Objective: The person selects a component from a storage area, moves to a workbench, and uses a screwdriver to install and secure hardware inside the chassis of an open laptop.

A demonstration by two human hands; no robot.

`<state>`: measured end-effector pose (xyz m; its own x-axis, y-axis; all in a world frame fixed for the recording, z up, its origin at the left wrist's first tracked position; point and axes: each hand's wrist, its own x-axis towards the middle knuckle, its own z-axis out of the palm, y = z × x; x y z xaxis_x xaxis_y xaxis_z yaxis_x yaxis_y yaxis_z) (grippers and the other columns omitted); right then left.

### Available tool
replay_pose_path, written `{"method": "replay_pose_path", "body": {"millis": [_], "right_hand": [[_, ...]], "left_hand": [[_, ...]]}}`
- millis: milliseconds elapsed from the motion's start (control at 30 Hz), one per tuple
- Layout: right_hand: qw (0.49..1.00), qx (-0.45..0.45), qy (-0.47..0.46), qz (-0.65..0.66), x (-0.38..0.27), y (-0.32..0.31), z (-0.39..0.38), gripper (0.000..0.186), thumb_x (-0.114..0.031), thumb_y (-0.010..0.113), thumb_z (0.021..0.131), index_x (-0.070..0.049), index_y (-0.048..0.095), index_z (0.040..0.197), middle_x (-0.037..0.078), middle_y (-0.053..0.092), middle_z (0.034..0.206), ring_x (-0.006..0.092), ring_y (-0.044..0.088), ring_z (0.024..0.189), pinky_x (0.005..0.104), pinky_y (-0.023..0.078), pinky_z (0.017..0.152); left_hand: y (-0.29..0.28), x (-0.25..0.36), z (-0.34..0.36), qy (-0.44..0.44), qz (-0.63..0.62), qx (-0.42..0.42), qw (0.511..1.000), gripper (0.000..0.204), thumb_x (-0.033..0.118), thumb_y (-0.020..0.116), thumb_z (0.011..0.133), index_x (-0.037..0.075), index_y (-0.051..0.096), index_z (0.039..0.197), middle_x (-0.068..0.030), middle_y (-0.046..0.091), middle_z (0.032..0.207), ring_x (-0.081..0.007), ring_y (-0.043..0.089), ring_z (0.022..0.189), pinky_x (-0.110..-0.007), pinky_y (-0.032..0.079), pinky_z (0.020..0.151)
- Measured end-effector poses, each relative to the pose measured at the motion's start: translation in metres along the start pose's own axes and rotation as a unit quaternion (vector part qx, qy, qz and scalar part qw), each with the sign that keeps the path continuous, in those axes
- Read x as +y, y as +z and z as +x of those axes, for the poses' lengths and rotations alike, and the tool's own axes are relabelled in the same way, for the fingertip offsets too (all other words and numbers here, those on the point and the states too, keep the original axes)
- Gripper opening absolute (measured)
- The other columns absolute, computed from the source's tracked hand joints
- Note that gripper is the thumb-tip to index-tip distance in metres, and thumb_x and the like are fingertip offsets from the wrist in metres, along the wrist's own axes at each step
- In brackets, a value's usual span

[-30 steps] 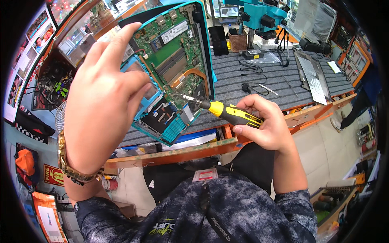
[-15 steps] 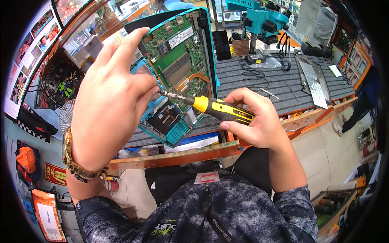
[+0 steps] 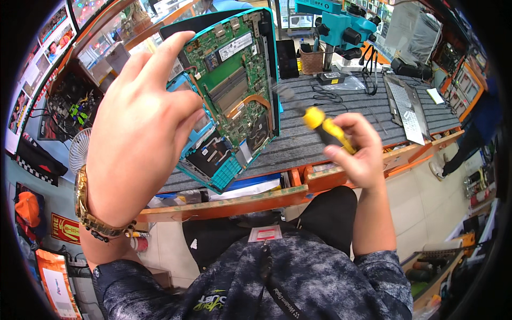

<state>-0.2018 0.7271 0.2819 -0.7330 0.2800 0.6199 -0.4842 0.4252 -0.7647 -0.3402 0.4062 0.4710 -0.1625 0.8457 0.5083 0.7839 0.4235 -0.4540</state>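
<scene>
Two hands work above the desk (image 3: pixel 341 114): the left hand (image 3: pixel 141 128) grips the opened laptop (image 3: pixel 229 90) tilted upright; right hand (image 3: pixel 357 152), just right of it, pinches a yellow screwdriver (image 3: pixel 322 125) pointing up-left toward the board.

Glossy yellow plastic screwdriver handle (image 3: pixel 325 128); ribbed grey mat (image 3: pixel 341 106).
</scene>
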Motion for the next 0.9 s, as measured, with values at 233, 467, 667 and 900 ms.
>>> {"method": "replay_pose_path", "body": {"millis": [233, 467, 667, 900], "right_hand": [[0.914, 0.172, 0.161, -0.331, 0.075, -0.103, 0.006, 0.034, -0.022, 0.093, 0.097, 0.002, 0.073, 0.111, 0.007, 0.075, 0.087, 0.0131, 0.067, 0.078, 0.0336, 0.055, 0.072], [0.772, 0.132, 0.317, -0.535, 0.111, -0.130, 0.006, 0.047, -0.036, 0.092, 0.095, -0.002, 0.072, 0.121, 0.019, 0.083, 0.113, 0.0395, 0.081, 0.110, 0.0519, 0.061, 0.094], [0.740, 0.135, 0.209, -0.625, 0.129, -0.124, 0.018, 0.049, -0.035, 0.089, 0.099, -0.005, 0.071, 0.132, 0.019, 0.072, 0.139, 0.0416, 0.071, 0.120, 0.0510, 0.059, 0.104], [0.979, 0.074, -0.134, -0.131, 0.022, -0.006, 0.123, 0.050, -0.023, 0.078, 0.111, -0.007, 0.065, 0.156, 0.014, 0.064, 0.151, 0.0249, 0.068, 0.128, 0.0396, 0.061, 0.102]], "left_hand": [[0.004, 0.001, -0.001, -0.004, 0.013, 0.033, 0.999, 0.014, 0.008, 0.088, 0.083, 0.000, 0.080, 0.091, -0.0197, 0.063, 0.165, -0.0380, 0.068, 0.121, -0.047, 0.058, 0.106], [0.004, 0.001, -0.002, -0.023, -0.012, 0.034, 0.999, 0.015, 0.010, 0.089, 0.083, 0.000, 0.080, 0.089, -0.0191, 0.063, 0.164, -0.0369, 0.067, 0.120, -0.046, 0.056, 0.107], [0.007, 0.000, -0.001, -0.021, -0.020, 0.035, 0.999, 0.014, 0.010, 0.090, 0.082, 0.001, 0.081, 0.088, -0.0186, 0.063, 0.163, -0.0368, 0.066, 0.122, -0.048, 0.056, 0.109], [0.004, -0.004, -0.004, -0.021, -0.010, 0.021, 1.000, 0.015, 0.013, 0.090, 0.082, 0.002, 0.081, 0.087, -0.0176, 0.064, 0.162, -0.0359, 0.065, 0.120, -0.047, 0.056, 0.110]]}}
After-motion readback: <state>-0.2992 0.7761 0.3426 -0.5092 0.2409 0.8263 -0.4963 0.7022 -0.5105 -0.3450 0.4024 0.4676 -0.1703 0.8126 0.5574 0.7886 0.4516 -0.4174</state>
